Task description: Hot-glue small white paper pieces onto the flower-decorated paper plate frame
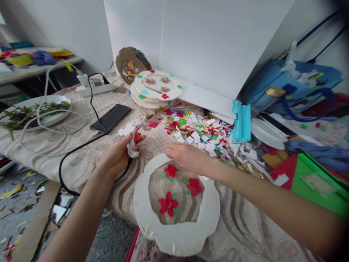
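Note:
My left hand (124, 153) is wrapped round a white glue gun (132, 145) with an orange trigger, its nozzle end pointing away over the cloth. A black cord runs from the gun's handle. Over the far rim of a white scalloped frame (177, 238) is my right hand (181, 154), fingers pinched together; whatever is between them is hidden. Inside the frame a clear sheet carries three red flowers (168, 203) with small green leaves. The frame lies near the table's front edge.
Paper scraps (201, 134) in several colours are heaped beyond my right hand. Decorated white frames (160, 87) are stacked at the back. A phone (110, 118), a power strip (95, 88) and a plate of stems (51, 118) stand left. A blue bag (305, 80) is at right.

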Action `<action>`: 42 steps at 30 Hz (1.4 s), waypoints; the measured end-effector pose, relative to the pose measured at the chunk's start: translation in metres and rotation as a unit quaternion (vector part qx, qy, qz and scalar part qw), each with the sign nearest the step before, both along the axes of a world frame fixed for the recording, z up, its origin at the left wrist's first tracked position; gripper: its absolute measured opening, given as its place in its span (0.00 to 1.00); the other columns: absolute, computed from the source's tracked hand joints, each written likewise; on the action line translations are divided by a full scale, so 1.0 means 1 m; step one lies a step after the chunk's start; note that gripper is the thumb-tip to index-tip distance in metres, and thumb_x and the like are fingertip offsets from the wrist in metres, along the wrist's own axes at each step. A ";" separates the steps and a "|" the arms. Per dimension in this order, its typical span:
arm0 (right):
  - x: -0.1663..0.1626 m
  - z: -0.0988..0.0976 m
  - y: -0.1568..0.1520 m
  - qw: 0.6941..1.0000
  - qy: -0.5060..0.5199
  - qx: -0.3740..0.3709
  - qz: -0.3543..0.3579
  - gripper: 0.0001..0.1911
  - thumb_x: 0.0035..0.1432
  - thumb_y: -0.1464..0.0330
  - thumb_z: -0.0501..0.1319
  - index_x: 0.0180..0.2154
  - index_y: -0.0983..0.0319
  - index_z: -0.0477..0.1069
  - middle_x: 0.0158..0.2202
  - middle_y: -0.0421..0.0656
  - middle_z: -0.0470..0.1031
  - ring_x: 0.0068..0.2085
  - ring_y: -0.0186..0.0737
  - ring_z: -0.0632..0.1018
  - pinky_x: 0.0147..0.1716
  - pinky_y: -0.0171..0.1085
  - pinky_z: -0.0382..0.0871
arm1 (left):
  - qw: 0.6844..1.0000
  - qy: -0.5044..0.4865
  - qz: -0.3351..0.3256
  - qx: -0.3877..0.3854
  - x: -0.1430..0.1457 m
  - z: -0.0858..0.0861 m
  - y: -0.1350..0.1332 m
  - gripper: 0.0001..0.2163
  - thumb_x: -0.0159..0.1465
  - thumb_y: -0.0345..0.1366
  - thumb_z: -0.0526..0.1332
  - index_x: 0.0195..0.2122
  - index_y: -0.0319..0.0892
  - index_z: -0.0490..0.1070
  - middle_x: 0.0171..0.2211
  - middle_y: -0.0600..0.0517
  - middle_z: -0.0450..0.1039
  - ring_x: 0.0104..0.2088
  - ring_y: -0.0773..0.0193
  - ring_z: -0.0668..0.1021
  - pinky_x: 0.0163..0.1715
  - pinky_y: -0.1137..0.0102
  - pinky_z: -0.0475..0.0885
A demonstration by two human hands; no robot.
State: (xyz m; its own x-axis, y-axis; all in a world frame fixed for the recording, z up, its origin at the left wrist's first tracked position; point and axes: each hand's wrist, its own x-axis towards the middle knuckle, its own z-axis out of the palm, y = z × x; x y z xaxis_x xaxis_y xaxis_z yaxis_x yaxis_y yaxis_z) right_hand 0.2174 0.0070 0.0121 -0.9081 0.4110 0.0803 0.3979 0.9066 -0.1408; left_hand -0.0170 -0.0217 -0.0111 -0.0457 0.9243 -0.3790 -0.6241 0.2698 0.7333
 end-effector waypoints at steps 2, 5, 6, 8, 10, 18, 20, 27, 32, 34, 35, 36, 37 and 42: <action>0.000 0.000 0.000 1.000 -0.002 0.003 0.001 0.13 0.55 0.85 0.49 0.31 0.63 0.61 0.31 0.41 0.65 0.33 0.36 0.66 0.31 0.35 0.56 | 1.000 -0.003 -0.007 0.004 -0.001 0.000 0.000 0.05 0.62 0.30 0.57 0.38 0.38 0.71 0.26 0.54 0.72 0.17 0.74 0.70 0.20 0.73 0.74; -0.001 0.001 0.000 1.000 -0.007 0.009 -0.002 0.13 0.55 0.85 0.49 0.31 0.63 0.61 0.31 0.41 0.65 0.33 0.36 0.66 0.31 0.34 0.56 | 1.000 -0.012 -0.017 0.012 -0.002 -0.002 0.000 0.06 0.63 0.30 0.55 0.38 0.38 0.70 0.25 0.54 0.72 0.17 0.73 0.70 0.20 0.72 0.74; -0.001 0.001 0.000 1.000 -0.009 0.010 -0.003 0.13 0.55 0.85 0.49 0.31 0.63 0.61 0.32 0.41 0.65 0.33 0.36 0.66 0.31 0.34 0.56 | 1.000 -0.014 -0.020 0.016 -0.002 -0.002 0.000 0.06 0.63 0.29 0.55 0.38 0.38 0.70 0.25 0.54 0.72 0.17 0.73 0.70 0.21 0.72 0.74; -0.001 0.001 -0.001 1.000 -0.012 0.011 -0.005 0.13 0.56 0.85 0.49 0.31 0.63 0.61 0.32 0.41 0.65 0.33 0.36 0.66 0.31 0.34 0.56 | 0.999 -0.014 -0.022 0.019 -0.003 -0.003 0.000 0.06 0.63 0.30 0.55 0.38 0.38 0.70 0.25 0.54 0.72 0.17 0.73 0.70 0.21 0.72 0.74; -0.001 0.001 -0.001 1.000 -0.012 0.010 -0.005 0.13 0.56 0.85 0.49 0.31 0.63 0.61 0.32 0.41 0.65 0.33 0.36 0.67 0.31 0.34 0.57 | 1.000 -0.013 -0.021 0.016 -0.002 -0.003 0.001 0.06 0.63 0.30 0.55 0.39 0.38 0.70 0.26 0.54 0.72 0.17 0.73 0.70 0.21 0.72 0.74; -0.001 0.000 -0.001 1.000 -0.005 0.008 -0.003 0.12 0.56 0.84 0.49 0.32 0.63 0.62 0.32 0.42 0.65 0.34 0.37 0.67 0.32 0.35 0.57 | 1.000 -0.004 -0.009 0.007 -0.001 -0.002 -0.001 0.05 0.62 0.31 0.58 0.37 0.38 0.71 0.27 0.53 0.72 0.17 0.74 0.69 0.21 0.73 0.74; -0.001 -0.001 -0.001 1.000 -0.006 0.010 -0.004 0.12 0.56 0.84 0.49 0.32 0.63 0.62 0.32 0.42 0.66 0.34 0.37 0.67 0.32 0.35 0.58 | 1.000 -0.009 -0.009 0.009 -0.001 -0.002 -0.001 0.05 0.62 0.30 0.58 0.38 0.38 0.71 0.27 0.53 0.72 0.17 0.74 0.69 0.20 0.73 0.74; 0.000 -0.001 -0.001 1.000 -0.012 0.017 -0.003 0.12 0.56 0.85 0.49 0.32 0.63 0.62 0.33 0.42 0.66 0.35 0.37 0.68 0.32 0.35 0.58 | 1.000 -0.002 -0.010 0.006 0.000 -0.001 -0.001 0.06 0.62 0.31 0.57 0.39 0.39 0.71 0.29 0.52 0.73 0.18 0.74 0.69 0.21 0.72 0.74; -0.001 0.000 -0.002 1.000 -0.009 0.012 -0.004 0.12 0.57 0.84 0.49 0.32 0.63 0.62 0.32 0.41 0.66 0.34 0.36 0.68 0.33 0.35 0.59 | 1.000 0.001 -0.006 0.000 0.000 0.000 -0.001 0.06 0.63 0.31 0.56 0.39 0.39 0.70 0.29 0.52 0.73 0.17 0.74 0.69 0.21 0.73 0.74; -0.001 0.000 -0.002 1.000 -0.008 0.011 -0.003 0.12 0.57 0.84 0.50 0.32 0.63 0.62 0.32 0.41 0.66 0.34 0.36 0.68 0.33 0.35 0.59 | 1.000 0.002 -0.007 0.000 0.001 0.000 -0.001 0.06 0.62 0.32 0.57 0.39 0.39 0.70 0.28 0.53 0.72 0.17 0.74 0.69 0.21 0.73 0.73; -0.001 -0.001 -0.002 1.000 -0.007 0.010 -0.003 0.12 0.57 0.84 0.50 0.32 0.63 0.62 0.32 0.41 0.66 0.34 0.36 0.68 0.33 0.35 0.59 | 1.000 0.003 -0.006 -0.003 0.001 0.000 -0.001 0.06 0.62 0.32 0.58 0.39 0.39 0.70 0.28 0.53 0.72 0.17 0.74 0.69 0.20 0.74 0.73; -0.001 -0.001 -0.002 1.000 -0.007 0.010 -0.004 0.12 0.57 0.84 0.50 0.32 0.63 0.62 0.32 0.41 0.66 0.34 0.36 0.68 0.33 0.35 0.59 | 1.000 0.004 -0.004 -0.006 0.001 0.001 -0.001 0.06 0.62 0.32 0.58 0.38 0.39 0.70 0.28 0.53 0.72 0.17 0.75 0.69 0.20 0.74 0.73; -0.001 -0.001 -0.001 1.000 -0.007 0.009 -0.004 0.12 0.57 0.84 0.49 0.32 0.63 0.62 0.32 0.41 0.66 0.34 0.36 0.68 0.33 0.35 0.59 | 1.000 0.004 -0.002 -0.008 0.001 0.001 -0.001 0.05 0.61 0.32 0.58 0.38 0.39 0.70 0.28 0.53 0.72 0.17 0.75 0.68 0.20 0.74 0.73; -0.001 -0.001 -0.001 1.000 -0.005 0.009 -0.003 0.12 0.58 0.84 0.49 0.32 0.63 0.62 0.33 0.42 0.66 0.34 0.36 0.68 0.33 0.35 0.59 | 1.000 0.006 0.005 -0.006 0.002 0.000 0.000 0.06 0.61 0.32 0.58 0.40 0.39 0.70 0.30 0.52 0.73 0.17 0.75 0.68 0.20 0.73 0.73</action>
State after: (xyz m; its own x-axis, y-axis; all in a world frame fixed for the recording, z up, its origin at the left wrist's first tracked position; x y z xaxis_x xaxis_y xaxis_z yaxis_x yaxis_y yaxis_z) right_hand 0.2160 0.0056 0.0112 -0.9066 0.4144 0.0792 0.4038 0.9067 -0.1216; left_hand -0.0154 -0.0221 -0.0110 -0.0587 0.9194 -0.3890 -0.6185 0.2724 0.7371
